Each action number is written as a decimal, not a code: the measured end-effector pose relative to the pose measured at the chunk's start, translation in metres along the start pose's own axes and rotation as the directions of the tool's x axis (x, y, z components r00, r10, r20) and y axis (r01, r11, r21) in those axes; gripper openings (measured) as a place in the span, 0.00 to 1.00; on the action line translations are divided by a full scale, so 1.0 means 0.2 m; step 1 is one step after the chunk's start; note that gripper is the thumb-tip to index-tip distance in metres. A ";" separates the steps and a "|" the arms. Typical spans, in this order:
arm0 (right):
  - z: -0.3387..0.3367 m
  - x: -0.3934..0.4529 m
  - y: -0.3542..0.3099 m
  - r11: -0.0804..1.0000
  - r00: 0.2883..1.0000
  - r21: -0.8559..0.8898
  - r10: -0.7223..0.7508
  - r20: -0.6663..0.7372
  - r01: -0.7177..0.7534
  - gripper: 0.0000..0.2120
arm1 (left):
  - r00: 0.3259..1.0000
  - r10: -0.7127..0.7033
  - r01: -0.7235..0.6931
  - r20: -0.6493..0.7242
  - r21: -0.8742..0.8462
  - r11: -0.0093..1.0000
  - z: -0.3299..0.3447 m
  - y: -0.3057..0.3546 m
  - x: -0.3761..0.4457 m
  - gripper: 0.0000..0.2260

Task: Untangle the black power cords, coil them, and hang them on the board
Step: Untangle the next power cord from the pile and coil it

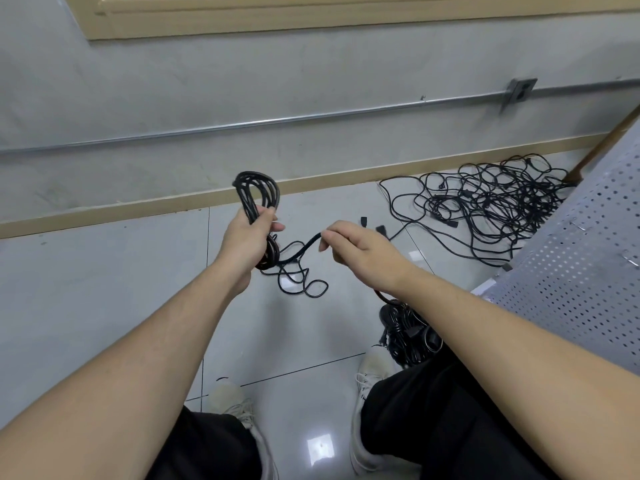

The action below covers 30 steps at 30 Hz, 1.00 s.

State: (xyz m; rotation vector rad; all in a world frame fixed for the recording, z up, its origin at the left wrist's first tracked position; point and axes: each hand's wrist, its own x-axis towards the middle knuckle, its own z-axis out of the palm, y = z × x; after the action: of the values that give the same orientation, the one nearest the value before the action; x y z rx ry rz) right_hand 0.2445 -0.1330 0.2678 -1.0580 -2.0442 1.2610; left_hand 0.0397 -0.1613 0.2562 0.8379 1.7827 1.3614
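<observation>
A black cord coil is gripped in the left hand while its loose end is pinched by the right.

From the head view, the coiled cord (pixel 257 199) is held upright by the left hand (pixel 246 240), whose fingers are curled round the middle of the loops; the upper loops stand above the fist and the lower ones show beneath it. The free strand (pixel 301 249) is pinched between thumb and fingertips of the right hand (pixel 360 252), and slack loops of it trail on the tiled floor (pixel 104 289) below. A large tangled pile of cords (pixel 491 209) lies on the floor near the wall, beside a perforated board (pixel 588 258) at right. Another bundle of cords (pixel 405 329) is seen by the right shoe (pixel 372 368), partly hidden by the forearm.
</observation>
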 end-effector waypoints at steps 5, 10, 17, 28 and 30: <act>0.00 0.01 -0.01 0.997 0.998 0.061 -0.036 -0.051 0.039 0.11 | 0.977 0.030 -0.066 0.211 0.166 0.984 0.07 0.00 -0.07 0.09; -0.02 0.04 0.00 0.991 0.989 0.111 -0.055 -0.136 0.071 0.10 | 0.930 0.031 -0.137 0.365 0.269 0.953 0.15 0.01 -0.18 0.22; -0.09 0.07 0.04 0.997 0.971 0.063 0.062 -0.232 -0.048 0.23 | 0.869 0.014 -0.191 0.495 0.309 0.932 0.19 0.03 -0.25 0.16; -0.23 0.04 0.07 0.965 0.963 0.077 0.241 0.119 -0.251 0.07 | 0.879 -0.065 -0.115 0.473 0.342 0.933 0.17 -0.06 -0.20 0.11; -0.27 0.03 0.10 0.956 0.963 -0.178 0.251 0.095 -0.232 0.12 | 0.881 -0.082 -0.102 0.467 0.357 0.929 0.15 -0.08 -0.17 0.11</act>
State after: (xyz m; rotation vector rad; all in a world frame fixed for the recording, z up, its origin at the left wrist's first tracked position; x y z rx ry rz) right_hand 0.2878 -0.0964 0.2738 -1.3764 -2.1897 1.3165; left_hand 0.0827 -0.1782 0.2410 1.2638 1.6512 0.7286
